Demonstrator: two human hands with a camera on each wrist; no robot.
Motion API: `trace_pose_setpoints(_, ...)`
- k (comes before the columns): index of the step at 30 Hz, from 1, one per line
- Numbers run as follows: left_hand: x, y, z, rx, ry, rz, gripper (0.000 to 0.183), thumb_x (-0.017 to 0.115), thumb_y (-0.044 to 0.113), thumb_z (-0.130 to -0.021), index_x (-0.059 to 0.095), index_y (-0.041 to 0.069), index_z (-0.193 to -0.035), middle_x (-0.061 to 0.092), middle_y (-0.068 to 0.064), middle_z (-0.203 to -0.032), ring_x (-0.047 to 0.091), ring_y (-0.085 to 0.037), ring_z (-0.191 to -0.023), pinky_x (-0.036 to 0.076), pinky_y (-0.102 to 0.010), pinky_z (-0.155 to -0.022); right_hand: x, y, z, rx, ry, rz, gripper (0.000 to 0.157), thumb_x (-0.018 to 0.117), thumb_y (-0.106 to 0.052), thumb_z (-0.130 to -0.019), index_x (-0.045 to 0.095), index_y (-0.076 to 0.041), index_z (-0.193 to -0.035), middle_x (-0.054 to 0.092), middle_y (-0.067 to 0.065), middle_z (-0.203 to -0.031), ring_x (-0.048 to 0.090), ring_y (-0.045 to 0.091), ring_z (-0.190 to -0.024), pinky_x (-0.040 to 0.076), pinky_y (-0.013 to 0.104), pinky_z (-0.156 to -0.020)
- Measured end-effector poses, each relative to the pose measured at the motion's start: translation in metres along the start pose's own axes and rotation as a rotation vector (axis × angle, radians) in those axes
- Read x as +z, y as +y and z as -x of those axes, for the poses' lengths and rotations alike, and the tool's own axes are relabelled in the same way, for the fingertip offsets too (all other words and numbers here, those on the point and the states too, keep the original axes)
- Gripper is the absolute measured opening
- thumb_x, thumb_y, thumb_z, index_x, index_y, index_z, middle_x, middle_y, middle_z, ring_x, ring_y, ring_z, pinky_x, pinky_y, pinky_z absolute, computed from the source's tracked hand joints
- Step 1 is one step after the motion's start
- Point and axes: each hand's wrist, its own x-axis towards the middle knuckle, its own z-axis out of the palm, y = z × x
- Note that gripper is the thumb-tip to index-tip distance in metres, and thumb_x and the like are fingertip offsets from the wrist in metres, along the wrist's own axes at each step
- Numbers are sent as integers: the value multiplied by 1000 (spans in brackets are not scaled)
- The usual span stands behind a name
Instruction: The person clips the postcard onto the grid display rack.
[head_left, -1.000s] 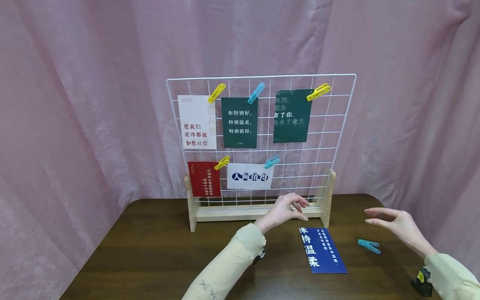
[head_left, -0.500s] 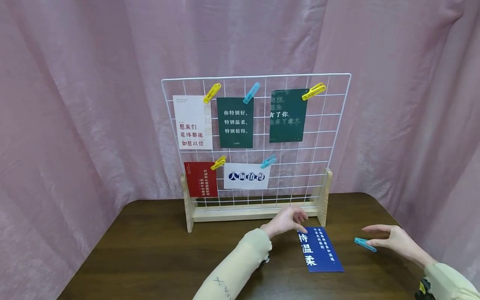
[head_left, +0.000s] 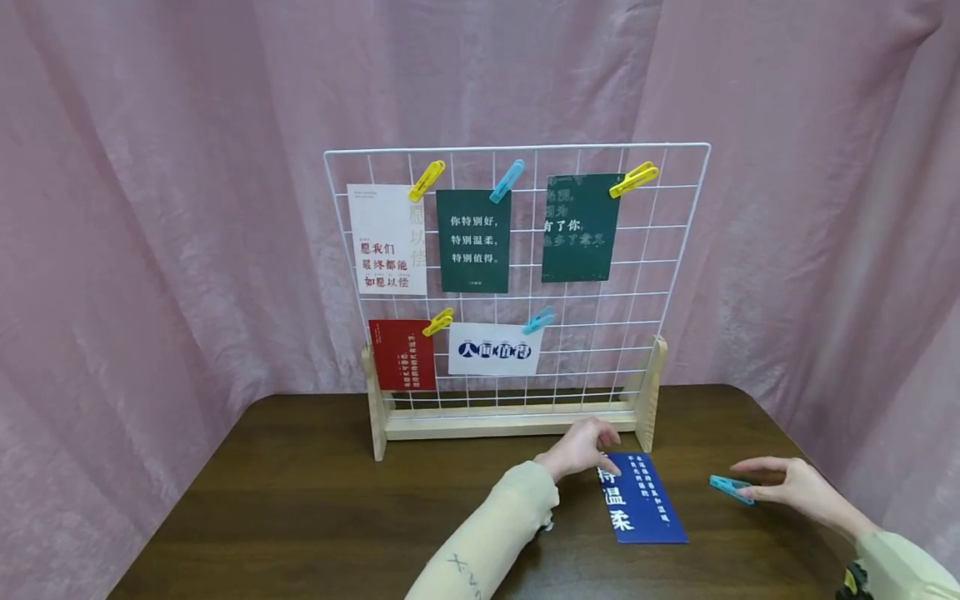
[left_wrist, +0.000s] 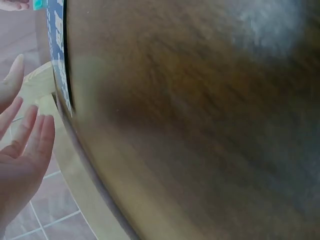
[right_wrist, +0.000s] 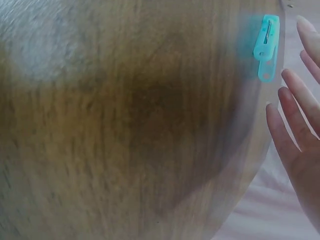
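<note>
A dark blue card [head_left: 637, 500] with white lettering lies on the table. My left hand [head_left: 581, 448] is over its far left corner, thumb and fingers parted, with the thumb overlapping the card in the head view. In the left wrist view the fingers [left_wrist: 30, 130] are spread and hold nothing. To the card's right lies a light blue clothespin [head_left: 729, 487], its spring showing in the right wrist view. My right hand [head_left: 795, 492] reaches to it from the right, thumb tip right at its near end and the other fingers extended above it, parted from the thumb.
A white wire grid [head_left: 637, 300] in a wooden stand [head_left: 480, 427] stands at the back of the table [head_left: 315, 500]. Several cards hang on it from yellow and blue clothespins, including a red card [head_left: 401, 354] at lower left. A pink curtain [head_left: 187, 208] hangs behind.
My left hand has come down and nearer to the blue card's far corner. My right hand has lowered to the clothespin on the table. The view has shifted slightly.
</note>
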Motion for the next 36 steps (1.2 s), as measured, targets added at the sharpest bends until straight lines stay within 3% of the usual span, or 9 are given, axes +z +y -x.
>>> trace_pose_setpoints(5,8,0,1,-59,2,-63,47,86,19,-59,65,5,-98,57,-1,-87,51,-9,-82,36,-13,-69,0,7,4,-42,-19,23,37,70,-12,-79,58,6,-110,61,17,-103,55,4,-90,46,23,-68)
trace_pose_setpoints(16,26,6,4,-332,31,-179,59,87,35,-55,64,13,-104,48,2,-96,44,-13,-90,40,-21,-75,4,11,-1,-62,-149,-122,40,66,-4,-82,50,17,-111,61,14,-94,56,13,-80,47,27,-62)
trace_pose_setpoints(26,31,11,4,-394,34,-328,68,86,43,-48,62,13,-103,45,-1,-99,40,-15,-88,43,-24,-68,7,15,-8,-103,-168,-109,38,70,-4,-77,53,18,-102,61,5,-84,54,9,-73,45,25,-59)
trace_pose_setpoints(33,31,17,0,-442,12,-461,69,87,46,-42,58,7,-92,43,-7,-87,37,-20,-82,38,-22,-62,5,19,-9,-109,-140,-67,30,73,-4,-74,57,14,-93,61,-1,-79,53,7,-70,43,23,-57)
trace_pose_setpoints(36,32,16,0,-473,20,-452,68,88,46,-40,58,7,-87,39,-8,-85,34,-21,-81,38,-22,-60,6,20,-10,-117,-135,-58,27,73,-4,-74,59,11,-91,60,-1,-78,52,5,-69,42,22,-56)
